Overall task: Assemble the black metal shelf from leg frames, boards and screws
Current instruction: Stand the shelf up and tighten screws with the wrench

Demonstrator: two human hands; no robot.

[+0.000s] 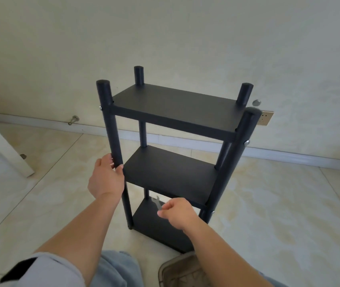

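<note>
The black metal three-board shelf (171,129) is standing upright on the tiled floor (279,204). The left hand (106,179) is gripping its front-left leg, fingers (119,167) curling around it; the right hand (178,213) is pinching a small silver wrench (157,202).

The wrench (157,202) shows only its open end; its handle is hidden inside the right hand (177,213). The left hand (106,178) covers part of the shelf's front left leg (111,129). The shoe (180,270) is cut off by the bottom edge.
</note>
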